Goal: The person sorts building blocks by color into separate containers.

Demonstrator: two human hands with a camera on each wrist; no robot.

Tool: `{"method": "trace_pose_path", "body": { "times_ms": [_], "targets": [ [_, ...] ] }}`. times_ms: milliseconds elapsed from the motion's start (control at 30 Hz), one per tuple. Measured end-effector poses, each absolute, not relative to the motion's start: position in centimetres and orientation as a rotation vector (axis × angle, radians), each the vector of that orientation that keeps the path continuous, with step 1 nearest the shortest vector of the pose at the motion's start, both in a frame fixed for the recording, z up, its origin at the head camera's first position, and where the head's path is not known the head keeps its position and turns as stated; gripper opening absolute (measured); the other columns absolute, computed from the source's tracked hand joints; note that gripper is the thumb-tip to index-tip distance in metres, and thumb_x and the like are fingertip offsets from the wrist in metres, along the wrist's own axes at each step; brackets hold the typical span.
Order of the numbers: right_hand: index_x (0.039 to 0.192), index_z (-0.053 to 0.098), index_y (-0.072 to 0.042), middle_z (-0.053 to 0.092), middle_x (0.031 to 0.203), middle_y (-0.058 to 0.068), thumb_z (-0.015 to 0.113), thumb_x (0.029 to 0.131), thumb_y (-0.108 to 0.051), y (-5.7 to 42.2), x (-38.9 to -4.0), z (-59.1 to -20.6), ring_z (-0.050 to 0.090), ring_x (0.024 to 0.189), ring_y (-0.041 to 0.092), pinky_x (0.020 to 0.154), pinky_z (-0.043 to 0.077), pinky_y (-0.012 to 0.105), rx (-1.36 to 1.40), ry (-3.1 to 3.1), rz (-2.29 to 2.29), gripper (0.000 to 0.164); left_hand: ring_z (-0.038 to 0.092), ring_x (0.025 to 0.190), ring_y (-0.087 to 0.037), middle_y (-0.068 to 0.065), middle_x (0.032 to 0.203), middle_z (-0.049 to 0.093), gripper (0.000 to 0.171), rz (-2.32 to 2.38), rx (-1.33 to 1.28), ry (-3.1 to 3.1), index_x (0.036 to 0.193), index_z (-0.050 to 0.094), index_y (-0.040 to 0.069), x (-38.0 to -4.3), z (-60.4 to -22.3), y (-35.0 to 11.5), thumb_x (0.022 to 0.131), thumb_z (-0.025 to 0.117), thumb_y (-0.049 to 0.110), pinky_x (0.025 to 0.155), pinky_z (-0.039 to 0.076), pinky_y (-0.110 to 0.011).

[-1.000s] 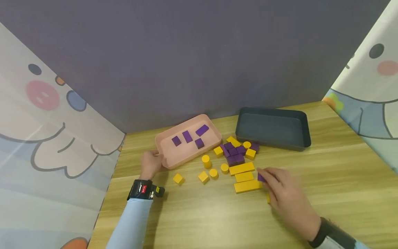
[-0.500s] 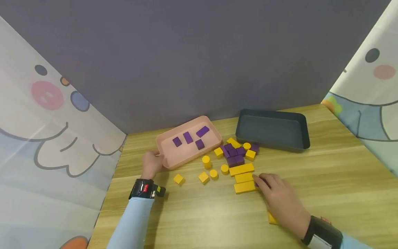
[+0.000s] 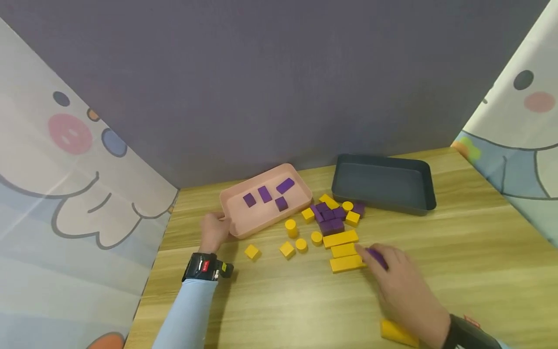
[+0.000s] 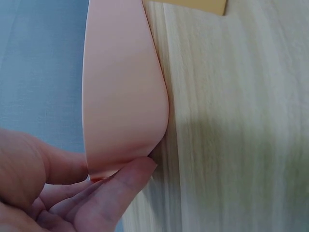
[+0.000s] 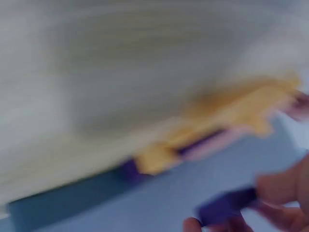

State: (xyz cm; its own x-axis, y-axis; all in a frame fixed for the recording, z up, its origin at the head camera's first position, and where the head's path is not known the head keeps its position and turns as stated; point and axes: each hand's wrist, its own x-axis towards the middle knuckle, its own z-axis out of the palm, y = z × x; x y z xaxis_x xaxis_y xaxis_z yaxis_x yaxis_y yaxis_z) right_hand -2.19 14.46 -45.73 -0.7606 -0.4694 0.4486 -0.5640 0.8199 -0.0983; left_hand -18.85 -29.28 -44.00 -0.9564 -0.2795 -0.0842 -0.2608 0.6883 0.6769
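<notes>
My left hand (image 3: 214, 231) pinches the near-left end of the pink tray (image 3: 241, 220); the left wrist view has thumb and fingers at the tray's wall (image 4: 123, 92). Several purple blocks lie in this tray. My right hand (image 3: 403, 286), right of three flat yellow bars (image 3: 345, 264), holds a purple block (image 3: 377, 258) between thumb and fingers. That block (image 5: 224, 207) looks dark and blurred in the right wrist view. A yellow piece (image 3: 397, 333) shows beside the right hand's near edge, partly covered; whether the hand touches it I cannot tell.
A dark grey tray (image 3: 381, 182) stands at the back right against the grey wall (image 3: 305, 87). Purple blocks (image 3: 331, 226) cluster in front of it, with yellow cubes and cylinders around. Further left lie a yellow cylinder (image 3: 291, 228) and a yellow cube (image 3: 252, 252).
My right hand dips toward the yellow bars, then draws slightly back with the purple block more visible. The yellow piece beside it has shifted toward the front. My left hand stays at the tray.
</notes>
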Motion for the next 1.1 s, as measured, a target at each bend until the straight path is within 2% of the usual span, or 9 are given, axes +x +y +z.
{"method": "trace_pose_path", "body": {
  "times_ms": [67, 100, 167, 200, 400, 633, 833, 967, 1100],
  "targets": [
    [0.15, 0.056, -0.033, 0.062, 0.12, 0.011, 0.055, 0.101, -0.061, 14.5, -0.1, -45.3, 0.061, 0.104, 0.027, 0.081, 0.057, 0.049, 0.866, -2.606, 0.291, 0.056, 0.074, 0.095, -0.031, -0.03, 0.124, 0.072, 0.043, -1.135, 0.46, -2.87, 0.134, 0.064, -0.01, -18.9, -43.8, -29.1, 0.098, 0.059, 0.014, 0.067, 0.055, -0.026],
    [0.147, 0.058, -0.038, 0.062, 0.12, 0.008, 0.054, 0.096, -0.071, 14.5, 1.0, -45.5, 0.061, 0.103, 0.025, 0.078, 0.057, 0.047, 0.916, -2.606, 0.252, 0.06, 0.074, 0.097, -0.032, -0.03, 0.125, 0.071, 0.043, -1.124, 0.459, -2.876, 0.134, 0.064, -0.01, -19.0, -43.8, -29.0, 0.098, 0.058, 0.014, 0.069, 0.055, -0.027],
    [0.138, 0.063, -0.043, 0.061, 0.119, 0.003, 0.061, 0.083, -0.084, 14.6, 2.5, -46.3, 0.06, 0.101, 0.021, 0.075, 0.056, 0.046, 1.009, -2.623, 0.181, 0.069, 0.072, 0.1, -0.033, -0.03, 0.128, 0.07, 0.044, -1.103, 0.455, -2.88, 0.134, 0.064, -0.01, -19.1, -43.6, -28.8, 0.099, 0.057, 0.014, 0.071, 0.055, -0.027],
    [0.134, 0.064, -0.044, 0.06, 0.118, 0.0, 0.05, 0.082, -0.091, 14.6, 3.0, -46.9, 0.059, 0.1, 0.02, 0.075, 0.055, 0.045, 1.032, -2.625, 0.129, 0.072, 0.072, 0.099, -0.034, -0.03, 0.128, 0.07, 0.044, -1.094, 0.451, -2.882, 0.134, 0.064, -0.01, -19.2, -43.5, -28.8, 0.098, 0.056, 0.014, 0.069, 0.054, -0.028],
    [0.129, 0.063, -0.044, 0.06, 0.119, 0.0, 0.042, 0.087, -0.09, 15.0, 2.9, -49.4, 0.059, 0.101, 0.02, 0.074, 0.053, 0.044, 1.105, -2.609, 0.061, 0.066, 0.072, 0.091, -0.031, -0.03, 0.125, 0.071, 0.044, -1.054, 0.447, -2.877, 0.132, 0.066, -0.01, -19.3, -43.8, -28.8, 0.096, 0.057, 0.013, 0.059, 0.049, -0.023],
    [0.136, 0.061, -0.038, 0.06, 0.126, 0.004, 0.044, 0.081, -0.095, 15.5, 1.9, -49.0, 0.059, 0.106, 0.02, 0.076, 0.054, 0.046, 1.108, -2.708, 0.144, 0.08, 0.072, 0.092, -0.03, -0.031, 0.123, 0.072, 0.045, -1.079, 0.491, -2.873, 0.135, 0.063, -0.01, -18.9, -44.2, -28.8, 0.097, 0.057, 0.015, 0.061, 0.05, -0.023],
    [0.134, 0.064, -0.035, 0.06, 0.126, 0.007, 0.05, 0.073, -0.098, 16.0, 0.8, -49.3, 0.059, 0.108, 0.021, 0.077, 0.055, 0.046, 1.066, -2.678, 0.209, 0.089, 0.073, 0.093, -0.03, -0.031, 0.122, 0.072, 0.046, -1.067, 0.503, -2.876, 0.136, 0.062, -0.011, -18.8, -44.0, -28.7, 0.098, 0.057, 0.014, 0.06, 0.051, -0.023],
    [0.136, 0.063, -0.032, 0.059, 0.129, 0.009, 0.055, 0.079, -0.09, 16.4, -0.3, -49.3, 0.059, 0.111, 0.025, 0.08, 0.058, 0.048, 1.092, -2.709, 0.192, 0.082, 0.073, 0.092, -0.029, -0.03, 0.123, 0.072, 0.044, -1.088, 0.503, -2.867, 0.135, 0.063, -0.01, -18.8, -44.0, -28.8, 0.099, 0.057, 0.014, 0.06, 0.051, -0.022],
    [0.143, 0.057, -0.033, 0.056, 0.135, 0.009, 0.071, 0.095, -0.05, 16.9, -1.6, -49.2, 0.057, 0.118, 0.027, 0.088, 0.058, 0.049, 1.129, -2.801, 0.14, 0.053, 0.073, 0.089, -0.028, -0.03, 0.122, 0.072, 0.045, -1.098, 0.508, -2.863, 0.135, 0.063, -0.01, -18.7, -44.1, -28.8, 0.098, 0.057, 0.013, 0.059, 0.05, -0.022]
  ]
}}
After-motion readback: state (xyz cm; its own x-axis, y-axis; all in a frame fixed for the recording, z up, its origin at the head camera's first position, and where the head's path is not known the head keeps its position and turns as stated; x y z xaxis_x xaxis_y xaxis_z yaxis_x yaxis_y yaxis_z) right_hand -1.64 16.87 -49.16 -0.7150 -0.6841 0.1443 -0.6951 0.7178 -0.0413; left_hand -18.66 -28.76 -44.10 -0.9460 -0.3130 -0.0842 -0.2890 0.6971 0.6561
